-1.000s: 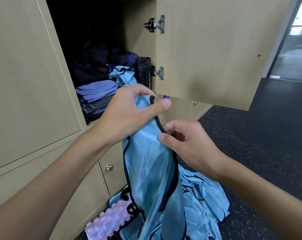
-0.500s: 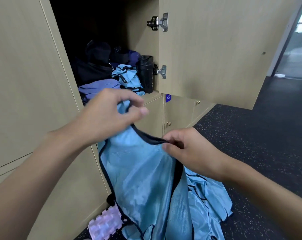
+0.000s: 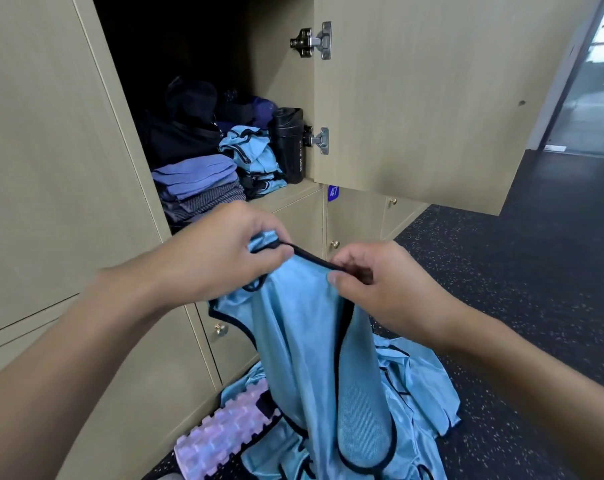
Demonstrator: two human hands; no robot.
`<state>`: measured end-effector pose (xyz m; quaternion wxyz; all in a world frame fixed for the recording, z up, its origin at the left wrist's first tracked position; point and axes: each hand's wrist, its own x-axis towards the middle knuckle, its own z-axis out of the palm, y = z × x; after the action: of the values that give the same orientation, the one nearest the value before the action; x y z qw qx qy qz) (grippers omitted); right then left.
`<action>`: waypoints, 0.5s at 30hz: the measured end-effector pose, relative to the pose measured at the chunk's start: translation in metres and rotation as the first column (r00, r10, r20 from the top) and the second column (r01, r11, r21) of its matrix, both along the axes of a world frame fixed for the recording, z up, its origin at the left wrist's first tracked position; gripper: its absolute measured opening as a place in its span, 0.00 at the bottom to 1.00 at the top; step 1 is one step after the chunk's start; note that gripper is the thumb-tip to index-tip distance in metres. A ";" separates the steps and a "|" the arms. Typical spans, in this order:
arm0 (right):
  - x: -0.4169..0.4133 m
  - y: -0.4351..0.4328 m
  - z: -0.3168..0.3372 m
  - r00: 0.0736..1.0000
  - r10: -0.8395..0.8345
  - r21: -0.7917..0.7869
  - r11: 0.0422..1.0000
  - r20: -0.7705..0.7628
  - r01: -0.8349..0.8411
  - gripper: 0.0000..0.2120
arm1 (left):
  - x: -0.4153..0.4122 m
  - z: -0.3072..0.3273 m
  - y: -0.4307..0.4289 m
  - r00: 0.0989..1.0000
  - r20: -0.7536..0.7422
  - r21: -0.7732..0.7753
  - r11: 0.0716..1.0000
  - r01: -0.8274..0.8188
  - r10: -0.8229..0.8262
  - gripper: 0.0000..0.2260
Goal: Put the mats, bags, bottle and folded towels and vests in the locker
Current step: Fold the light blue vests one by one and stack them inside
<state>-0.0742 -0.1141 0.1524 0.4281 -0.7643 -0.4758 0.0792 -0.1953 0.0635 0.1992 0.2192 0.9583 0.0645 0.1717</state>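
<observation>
Dark speckled flooring (image 3: 522,306) runs off to the right, and a bank of beige lockers (image 3: 51,150) fills the left side. One locker (image 3: 279,74) stands open, its door (image 3: 432,98) swung wide toward the camera. Front and centre, a light-blue vest (image 3: 304,341) with black trim hangs from both hands, dropping in front of a heap of blue vests (image 3: 418,386) on the floor. The left hand (image 3: 220,254) pinches the top edge between thumb and fingers, a bit of fabric bunched in the grip; the right hand (image 3: 380,285) pinches the same black-trimmed edge just beside it, fingers curled. Down at the foot of the lockers lies a pink ridged foam roller (image 3: 224,427), a vest edge lying over its far end. Inside the open locker: a black bag (image 3: 179,136) at the back, folded purple and grey towels (image 3: 198,188) stacked front left, folded vests (image 3: 255,157) just beside them, and a black bottle (image 3: 290,143) upright against the right wall by the lower hinge (image 3: 319,140). Below it, a small blue tag (image 3: 333,192) reads 47.
</observation>
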 end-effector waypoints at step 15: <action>-0.002 0.005 0.005 0.998 -0.067 0.120 0.991 -0.005 0.067 0.09 | 0.012 -0.023 -0.019 0.999 -0.040 -0.057 0.998 0.029 -0.031 0.17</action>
<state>-0.0766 -0.1095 0.1573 0.4758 -0.7528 -0.4535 0.0363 -0.1833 0.0440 0.1761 0.2475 0.9559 0.0594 0.1467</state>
